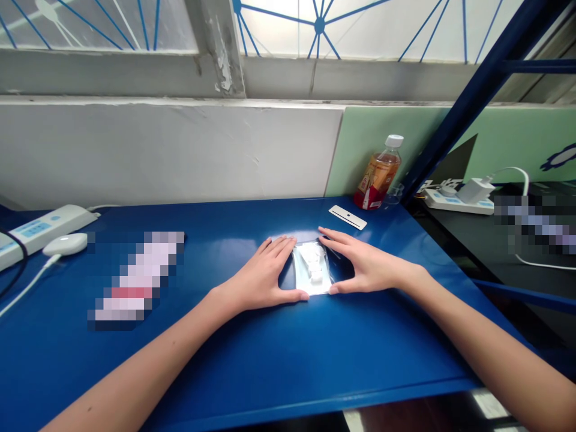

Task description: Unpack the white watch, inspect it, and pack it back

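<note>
A small clear plastic packet (pixel 312 270) with white contents lies flat on the blue desk (pixel 270 354). What the white contents are, I cannot make out. At the packet's left edge is my left hand (pixel 267 277), palm down, thumb stretched out along the near corner and fingers at the far corner. On the opposite side my right hand (pixel 362 264) has its thumb at the near right corner and its fingers apart near the far edge. Both hands frame the packet without closing round it.
Behind the packet lies a white card strip (pixel 348 217), with a drink bottle (pixel 380 174) against the wall. To the left are a blurred-out phone-like object (pixel 139 276), a white charger (pixel 66 244) and a power strip (pixel 49 231). A blue metal post (pixel 472 99) slants at the right.
</note>
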{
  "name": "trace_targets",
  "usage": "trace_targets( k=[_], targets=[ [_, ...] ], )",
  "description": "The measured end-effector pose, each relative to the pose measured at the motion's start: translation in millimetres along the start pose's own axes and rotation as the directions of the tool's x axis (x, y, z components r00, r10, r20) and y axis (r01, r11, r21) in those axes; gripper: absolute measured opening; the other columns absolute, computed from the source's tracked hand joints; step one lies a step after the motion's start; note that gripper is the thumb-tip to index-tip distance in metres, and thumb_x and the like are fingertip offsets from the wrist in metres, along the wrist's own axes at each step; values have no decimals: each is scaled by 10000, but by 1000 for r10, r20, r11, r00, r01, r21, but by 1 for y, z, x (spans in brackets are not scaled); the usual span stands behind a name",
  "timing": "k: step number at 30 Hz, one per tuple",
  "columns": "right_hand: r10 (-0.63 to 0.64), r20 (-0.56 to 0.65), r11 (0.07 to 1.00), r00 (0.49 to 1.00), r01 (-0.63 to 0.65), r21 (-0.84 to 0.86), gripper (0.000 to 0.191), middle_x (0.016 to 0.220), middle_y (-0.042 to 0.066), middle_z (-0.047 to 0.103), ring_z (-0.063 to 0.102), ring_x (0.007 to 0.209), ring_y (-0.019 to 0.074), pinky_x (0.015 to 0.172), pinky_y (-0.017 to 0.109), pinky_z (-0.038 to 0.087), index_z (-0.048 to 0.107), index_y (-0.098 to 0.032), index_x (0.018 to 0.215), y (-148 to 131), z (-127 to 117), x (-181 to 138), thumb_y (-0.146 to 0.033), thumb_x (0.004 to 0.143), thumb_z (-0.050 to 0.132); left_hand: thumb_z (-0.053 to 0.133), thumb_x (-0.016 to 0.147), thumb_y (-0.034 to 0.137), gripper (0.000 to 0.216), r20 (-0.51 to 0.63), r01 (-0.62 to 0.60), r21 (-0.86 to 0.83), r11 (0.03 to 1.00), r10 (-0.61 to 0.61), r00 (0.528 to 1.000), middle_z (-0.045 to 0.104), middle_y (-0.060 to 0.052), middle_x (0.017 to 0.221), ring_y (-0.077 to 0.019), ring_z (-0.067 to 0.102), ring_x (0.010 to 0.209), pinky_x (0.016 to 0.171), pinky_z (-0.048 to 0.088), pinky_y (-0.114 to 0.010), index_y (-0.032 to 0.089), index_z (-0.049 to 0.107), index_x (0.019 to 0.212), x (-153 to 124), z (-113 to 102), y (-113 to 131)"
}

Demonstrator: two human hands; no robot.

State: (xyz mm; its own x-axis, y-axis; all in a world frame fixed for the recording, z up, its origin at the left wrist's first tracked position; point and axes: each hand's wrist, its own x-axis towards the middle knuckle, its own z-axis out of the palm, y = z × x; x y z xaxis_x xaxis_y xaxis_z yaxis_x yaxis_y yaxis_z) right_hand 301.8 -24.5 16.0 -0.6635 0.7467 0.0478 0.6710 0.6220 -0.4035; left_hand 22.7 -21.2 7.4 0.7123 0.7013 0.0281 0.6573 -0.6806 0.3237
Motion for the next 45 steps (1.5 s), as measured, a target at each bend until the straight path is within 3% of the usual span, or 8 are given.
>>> trace_targets(
  k=[10, 17, 24, 30, 34, 38, 41, 45],
  targets=[
    [-5, 22, 1000, 1000, 4, 30, 1100, 1600, 209, 242, 271, 1467, 358, 1176, 524, 293, 212, -89, 1561, -1, 2, 1, -652, 745, 690, 544, 800, 761, 1052, 17, 17, 2, 1000, -17, 1000, 264, -192, 1590, -348, 201, 1483, 1210, 138, -499, 82, 233, 1542, 0, -2, 2],
    [-41, 24, 999, 999, 40, 29, 1031, 1589, 204, 284, 285, 1462, 352, 1176, 517, 291, 266, -104, 1548, -4, 0, 2, -609, 761, 701, 517, 826, 748, 1029, 41, 7, 14, 1000, -8, 999, 229, -200, 1599, -354, 181, 1487, 1205, 147, -501, 87, 202, 1549, 0, -4, 1],
    [-72, -115, 997, 991, 74, 11, 742, 1499, 191, 445, 437, 1367, 354, 1094, 530, 413, 469, -174, 1444, -7, 3, 1, -498, 815, 695, 545, 900, 519, 814, -71, -11, -5, 1000, 10, 997, 277, -221, 1578, -335, 262, 1466, 1162, 301, -488, 79, 257, 1521, -3, -5, 1],
    [-80, -268, 996, 960, 64, -69, 379, 1202, 138, 667, 635, 1084, 295, 926, 461, 544, 656, -214, 1233, -4, 3, 4, -387, 896, 630, 457, 959, 334, 531, -217, -34, 66, 997, 48, 975, 436, -182, 1502, -313, 349, 1428, 1159, 318, -496, 96, 422, 1433, -2, -1, 3],
    [-137, -307, 989, 942, 111, -102, 198, 939, 93, 727, 651, 942, 262, 833, 419, 566, 742, -207, 987, -6, 3, 5, -343, 908, 622, 546, 936, 459, 514, -243, -52, 43, 998, 61, 968, 602, -161, 1337, -319, 495, 1308, 1097, 407, -482, 119, 545, 1322, 0, -1, 3],
    [-203, -339, 979, 919, 197, -52, 181, 859, 69, 724, 654, 896, 233, 791, 379, 570, 741, -222, 849, -8, 3, 6, -306, 924, 599, 617, 880, 501, 595, -213, -75, -8, 997, 71, 974, 589, -159, 1353, -346, 463, 1328, 1084, 416, -502, 142, 532, 1347, -1, -4, 3],
    [-202, -334, 979, 921, 197, -49, 178, 994, 86, 726, 650, 991, 253, 872, 416, 561, 731, -229, 997, -9, 2, 6, -318, 922, 596, 585, 888, 400, 578, -160, -73, -27, 997, 68, 985, 532, -161, 1416, -348, 397, 1381, 1110, 388, -507, 141, 489, 1396, -2, -7, 3],
    [-148, -273, 989, 951, 137, -59, 496, 1366, 137, 590, 546, 1257, 310, 1031, 506, 482, 538, -218, 1380, -8, 2, 6, -380, 915, 597, 527, 884, 302, 571, -92, -56, -14, 998, 55, 994, 487, -175, 1452, -339, 355, 1411, 1135, 358, -496, 110, 462, 1417, -3, -9, 1]
  ],
)
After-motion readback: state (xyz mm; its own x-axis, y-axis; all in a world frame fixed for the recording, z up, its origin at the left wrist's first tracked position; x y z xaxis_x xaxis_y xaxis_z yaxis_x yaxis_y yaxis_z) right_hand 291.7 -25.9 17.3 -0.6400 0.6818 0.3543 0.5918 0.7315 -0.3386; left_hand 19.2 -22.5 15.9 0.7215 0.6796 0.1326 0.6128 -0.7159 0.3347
